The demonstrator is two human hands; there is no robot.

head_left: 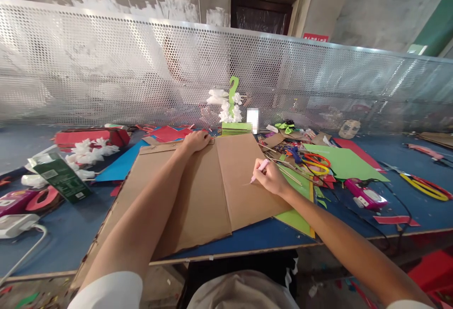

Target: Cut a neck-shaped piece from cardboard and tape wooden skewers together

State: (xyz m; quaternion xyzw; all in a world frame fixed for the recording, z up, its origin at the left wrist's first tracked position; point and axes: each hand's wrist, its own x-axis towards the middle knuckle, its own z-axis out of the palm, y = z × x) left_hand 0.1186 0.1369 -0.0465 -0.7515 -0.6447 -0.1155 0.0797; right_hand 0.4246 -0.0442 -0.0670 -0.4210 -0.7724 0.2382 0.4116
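Note:
A large brown cardboard sheet (198, 196) with a crease down it lies on the blue table in front of me. My left hand (197, 142) rests at its far edge, the fingers curled against the board. In my right hand (271, 177) is a light pink marker (261, 169), held in a writing grip. Its tip points down at the right panel of the cardboard, where a faint light line shows beside it. Under the right side of the board lie green and yellow sheets (300, 210).
Behind the board stands a green paper piece with white flowers (231, 111), before a perforated metal screen (141, 73). Scissors (316, 162), a glue gun (293, 154) and scraps lie right. Larger scissors (424, 186) and a purple device (366, 194) are farther right. Left stands a green box (62, 177).

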